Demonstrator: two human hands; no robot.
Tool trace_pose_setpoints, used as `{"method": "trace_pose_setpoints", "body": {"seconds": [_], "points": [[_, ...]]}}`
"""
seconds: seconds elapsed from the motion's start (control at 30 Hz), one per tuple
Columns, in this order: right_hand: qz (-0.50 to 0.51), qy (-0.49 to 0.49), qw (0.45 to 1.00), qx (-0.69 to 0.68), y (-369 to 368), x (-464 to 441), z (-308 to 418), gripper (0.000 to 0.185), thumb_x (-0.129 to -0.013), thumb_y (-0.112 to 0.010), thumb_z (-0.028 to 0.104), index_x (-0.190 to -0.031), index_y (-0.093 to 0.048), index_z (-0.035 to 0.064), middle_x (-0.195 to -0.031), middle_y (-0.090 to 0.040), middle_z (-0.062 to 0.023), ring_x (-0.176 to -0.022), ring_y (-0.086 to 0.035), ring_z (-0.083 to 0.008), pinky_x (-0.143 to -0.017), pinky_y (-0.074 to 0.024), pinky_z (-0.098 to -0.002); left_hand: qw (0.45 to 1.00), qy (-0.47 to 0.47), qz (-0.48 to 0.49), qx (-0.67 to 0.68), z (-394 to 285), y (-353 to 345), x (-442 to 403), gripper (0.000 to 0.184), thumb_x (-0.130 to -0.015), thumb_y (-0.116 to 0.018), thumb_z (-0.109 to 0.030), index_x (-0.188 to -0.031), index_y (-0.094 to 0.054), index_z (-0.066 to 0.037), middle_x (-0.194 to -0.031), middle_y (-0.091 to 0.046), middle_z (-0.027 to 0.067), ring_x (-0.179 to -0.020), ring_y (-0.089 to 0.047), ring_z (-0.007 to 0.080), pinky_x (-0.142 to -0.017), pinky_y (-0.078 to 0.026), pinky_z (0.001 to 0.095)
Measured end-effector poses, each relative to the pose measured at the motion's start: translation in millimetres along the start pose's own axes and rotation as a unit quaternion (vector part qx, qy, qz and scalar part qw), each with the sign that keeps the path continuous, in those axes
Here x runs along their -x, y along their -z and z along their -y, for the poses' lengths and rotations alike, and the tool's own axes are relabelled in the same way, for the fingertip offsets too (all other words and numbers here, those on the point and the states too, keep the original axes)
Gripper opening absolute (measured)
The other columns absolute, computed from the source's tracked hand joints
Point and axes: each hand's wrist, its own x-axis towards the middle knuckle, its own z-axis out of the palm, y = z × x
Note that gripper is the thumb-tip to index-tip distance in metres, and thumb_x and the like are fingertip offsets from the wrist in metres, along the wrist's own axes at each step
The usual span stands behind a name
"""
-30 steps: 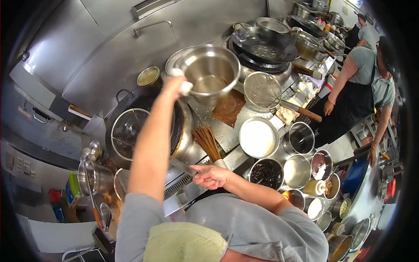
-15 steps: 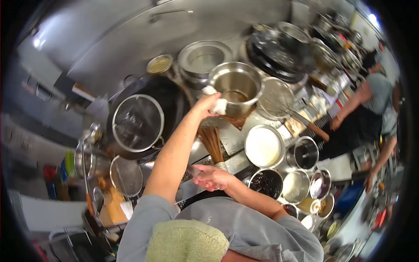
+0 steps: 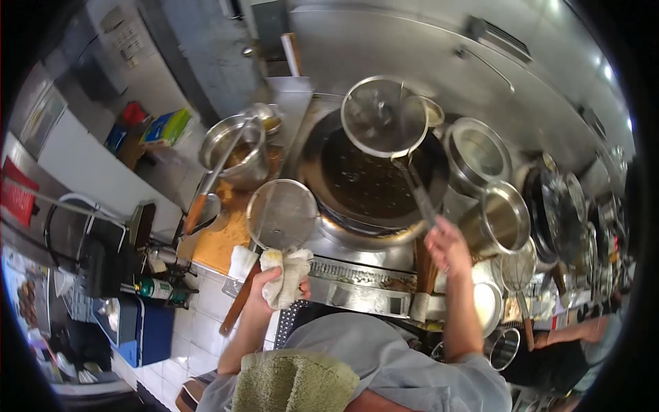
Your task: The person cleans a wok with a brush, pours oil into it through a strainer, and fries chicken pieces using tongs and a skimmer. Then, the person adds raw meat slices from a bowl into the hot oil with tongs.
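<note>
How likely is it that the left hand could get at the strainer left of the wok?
Probably yes: the left hand is close beside the wooden handle of that strainer, with nothing seen between, though the cloth it grips might hinder it.

Strainer (image 3: 385, 118) over wok (image 3: 367, 185); stockpot (image 3: 248, 172) left, tall pot (image 3: 475, 228) right; sieve (image 3: 281, 214) front-left of wok.
</note>
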Motion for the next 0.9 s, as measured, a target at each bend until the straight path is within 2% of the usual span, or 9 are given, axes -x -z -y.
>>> {"method": "trace_pose_setpoints", "body": {"seconds": [0.1, 0.17, 0.2, 0.23, 0.4, 0.53, 0.63, 0.87, 0.9], "points": [[0.056, 0.07, 0.982, 0.168, -45.6, -88.2, 77.2, 0.035, -0.092, -0.044, 0.01, -0.127, -0.042, 0.0055, -0.065, -0.053, -0.0025, -0.034, -0.036, -0.0054, -0.027, -0.0241, -0.0206, 0.986, -0.017, -0.051, 0.161, 0.3, 48.1, 26.5, 0.061, -0.079, -0.064, -0.029, -0.125, -0.038, 0.0, -0.09, -0.049, 0.0132, -0.073, -0.051, 0.0195, -0.063, -0.043, 0.0321], [0.024, 0.157, 0.913, 0.376, -81.9, -148.3, 114.3, 0.03, -0.092, -0.043, 0.009, -0.121, -0.047, 0.0037, -0.064, -0.051, -0.0029, -0.041, -0.043, -0.0071, -0.032, -0.0302, -0.0233, 0.976, -0.005, -0.028, 0.214, 0.3, 70.7, 41.7, 0.062, -0.077, -0.067, -0.028, -0.125, -0.038, -0.002, -0.091, -0.047, 0.012, -0.073, -0.05, 0.0181, -0.061, -0.041, 0.03], [-0.021, 0.192, 0.841, 0.505, -101.1, -178.2, 127.7, 0.028, -0.089, -0.045, 0.007, -0.116, -0.052, 0.0022, -0.071, -0.06, -0.0098, -0.051, -0.056, -0.0181, -0.041, -0.0419, -0.0338, 0.975, -0.003, -0.013, 0.221, -0.7, 78.5, 46.6, 0.062, -0.076, -0.067, -0.028, -0.125, -0.039, -0.003, -0.091, -0.047, 0.0123, -0.073, -0.049, 0.0177, -0.06, -0.04, 0.0295], [-0.042, 0.461, 0.606, 0.647, -90.1, -250.6, 114.8, 0.026, -0.086, -0.048, 0.005, -0.111, -0.056, 0.0009, -0.087, -0.066, -0.0194, -0.075, -0.066, -0.0329, -0.06, -0.0506, -0.0449, 0.978, 0.0, -0.012, 0.206, -3.1, 81.5, 50.6, 0.061, -0.076, -0.067, -0.029, -0.124, -0.04, -0.002, -0.091, -0.048, 0.0127, -0.071, -0.049, 0.0175, -0.059, -0.038, 0.0287], [-0.032, 0.198, 0.536, 0.82, -178.5, -322.6, 105.1, 0.027, -0.08, -0.052, 0.001, -0.107, -0.059, -0.001, -0.093, -0.065, -0.0239, -0.094, -0.062, -0.0381, -0.083, -0.0496, -0.0483, 0.986, -0.01, -0.069, 0.151, -21.4, 94.4, 72.1, 0.062, -0.076, -0.065, -0.031, -0.125, -0.041, -0.001, -0.088, -0.049, 0.0138, -0.062, -0.048, 0.0182, -0.052, -0.039, 0.0306], [-0.08, 0.193, 0.592, 0.778, -197.9, -322.5, 103.0, 0.021, -0.084, -0.048, 0.004, -0.099, -0.063, -0.0016, -0.103, -0.063, -0.0251, -0.102, -0.06, -0.0377, -0.086, -0.0494, -0.0467, 0.965, -0.008, -0.014, 0.261, -34.0, 108.9, 90.8, 0.063, -0.076, -0.065, -0.03, -0.126, -0.039, -0.002, -0.09, -0.049, 0.0157, -0.063, -0.05, 0.0198, -0.048, -0.039, 0.031], [-0.085, 0.184, 0.593, 0.779, -188.6, -325.0, 88.4, 0.021, -0.083, -0.048, 0.004, -0.096, -0.064, -0.0009, -0.105, -0.062, -0.0252, -0.102, -0.059, -0.038, -0.087, -0.0489, -0.0465, 0.982, 0.002, -0.069, 0.174, -42.8, 108.8, 80.0, 0.054, -0.078, -0.063, -0.026, -0.123, -0.043, -0.005, -0.091, -0.055, 0.0176, -0.062, -0.055, 0.0243, -0.049, -0.043, 0.0327], [-0.126, 0.328, 0.664, 0.66, -88.2, -275.4, 121.9, 0.039, -0.077, -0.054, 0.004, -0.115, -0.062, 0.0074, -0.079, -0.066, -0.0167, -0.071, -0.065, -0.0305, -0.064, -0.0514, -0.0403, 0.977, 0.201, -0.065, -0.032, -29.5, 141.8, 31.9, 0.049, -0.076, -0.06, -0.014, -0.118, -0.049, 0.007, -0.099, -0.063, 0.0204, -0.084, -0.066, 0.0314, -0.073, -0.055, 0.0395], [-0.126, 0.276, 0.728, 0.614, -75.4, -238.5, 131.0, 0.036, -0.079, -0.054, 0.005, -0.114, -0.061, 0.0052, -0.076, -0.064, -0.0145, -0.065, -0.063, -0.0261, -0.058, -0.0494, -0.0375, 0.973, 0.22, -0.05, -0.052, -26.7, 131.6, 22.2, 0.05, -0.076, -0.06, -0.014, -0.119, -0.049, 0.007, -0.099, -0.064, 0.0201, -0.084, -0.066, 0.0311, -0.073, -0.055, 0.0391]]}}
